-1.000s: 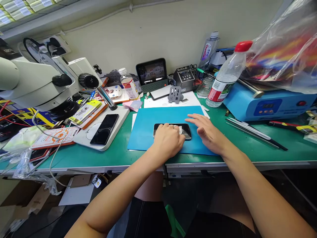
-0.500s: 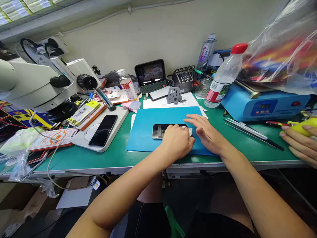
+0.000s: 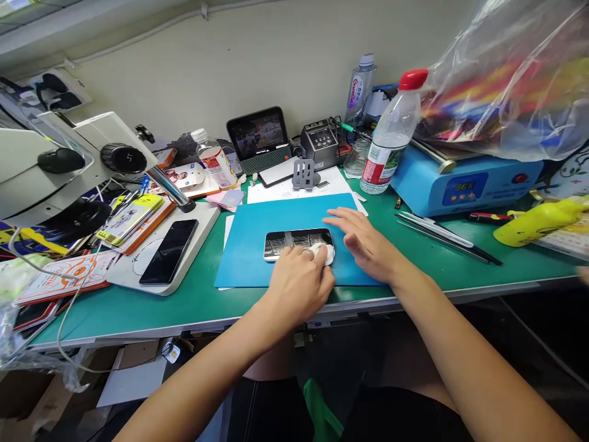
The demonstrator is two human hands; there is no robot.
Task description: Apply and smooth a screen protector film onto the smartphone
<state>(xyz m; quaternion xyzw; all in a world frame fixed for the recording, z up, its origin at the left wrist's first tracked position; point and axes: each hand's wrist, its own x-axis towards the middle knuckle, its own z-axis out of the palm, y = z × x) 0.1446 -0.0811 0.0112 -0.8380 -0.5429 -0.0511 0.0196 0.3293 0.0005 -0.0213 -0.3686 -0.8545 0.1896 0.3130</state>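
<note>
while the left hand (image 3: 298, 279) grasps a white wad (image 3: 327, 254) against the phone (image 3: 276, 241), the right hand (image 3: 365, 245), open and empty near the right edge of the blue mat (image 3: 251, 215), could steady it.

From my end, the left hand (image 3: 297, 279) hides part of the near edge of the smartphone (image 3: 276, 242) lying on the blue mat (image 3: 257, 213), and its fingers cover some of the white wipe (image 3: 328, 254), so I can't see the whole grip. Left of the mat, the microscope (image 3: 27, 166) is cut off. Behind the mat, I can't make out the scene on the small screen (image 3: 257, 134). Right of the mat, the blue bench unit's display (image 3: 464, 187) is too small to read, the clear plastic bag (image 3: 501, 92) runs out of view, its contents blurred, and I can't identify a smeared patch (image 3: 583, 274) at the edge.
</note>
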